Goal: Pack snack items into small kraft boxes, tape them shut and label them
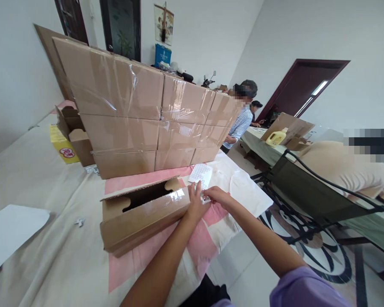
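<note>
A long brown cardboard box (147,217) lies on the table with its top slot open and clear tape shining near its right end. My left hand (196,204) rests against that right end, fingers stretched out and slightly spread. Beside it, my right hand (220,197) is closed in a pinch at the box's end. Whatever sits between those fingertips is too small to make out. Just beyond both hands lies a white sheet printed with rows of small marks (201,172), its near edge partly covered by my left fingers.
Taped cardboard boxes (124,132) form a stacked wall behind. To the left are a yellow box (64,145), an open carton (80,140) and white paper (13,234). A black chair (323,192) stands right. Several people are nearby, one in a light blue shirt (241,123).
</note>
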`<action>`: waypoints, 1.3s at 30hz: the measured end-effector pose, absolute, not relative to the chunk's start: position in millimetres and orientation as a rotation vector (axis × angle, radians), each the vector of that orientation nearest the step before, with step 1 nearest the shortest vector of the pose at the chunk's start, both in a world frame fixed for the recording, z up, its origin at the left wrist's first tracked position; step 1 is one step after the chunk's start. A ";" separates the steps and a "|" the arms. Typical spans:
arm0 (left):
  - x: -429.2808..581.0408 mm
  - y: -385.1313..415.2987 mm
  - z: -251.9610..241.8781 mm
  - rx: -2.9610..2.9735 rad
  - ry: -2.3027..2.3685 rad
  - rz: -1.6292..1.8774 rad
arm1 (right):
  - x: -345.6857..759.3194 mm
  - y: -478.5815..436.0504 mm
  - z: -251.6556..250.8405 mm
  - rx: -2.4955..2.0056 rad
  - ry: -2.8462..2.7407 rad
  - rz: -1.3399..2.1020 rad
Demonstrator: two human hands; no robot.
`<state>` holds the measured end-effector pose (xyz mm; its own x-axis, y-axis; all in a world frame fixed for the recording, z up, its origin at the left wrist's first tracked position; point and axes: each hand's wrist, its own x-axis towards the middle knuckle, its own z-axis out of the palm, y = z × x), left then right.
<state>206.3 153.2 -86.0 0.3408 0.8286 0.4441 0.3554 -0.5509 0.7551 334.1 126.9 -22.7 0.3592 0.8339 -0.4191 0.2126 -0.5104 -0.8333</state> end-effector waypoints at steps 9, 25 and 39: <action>204.2 148.0 -79.8 2.101 1.080 1.091 | 324.5 114.4 -3.0 -1.839 -0.889 1.108; 206.7 150.8 -86.2 2.004 1.020 1.052 | 304.6 68.5 -32.2 -1.750 -0.556 1.145; 208.6 153.6 -100.8 2.064 1.041 1.015 | 300.8 65.1 -47.0 -1.636 -0.509 1.168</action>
<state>208.6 153.6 -100.8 0.3978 0.8447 0.3580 0.3792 -0.5067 0.7743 300.8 65.1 -47.0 0.4408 0.7803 -0.4438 -0.2065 -0.3929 -0.8961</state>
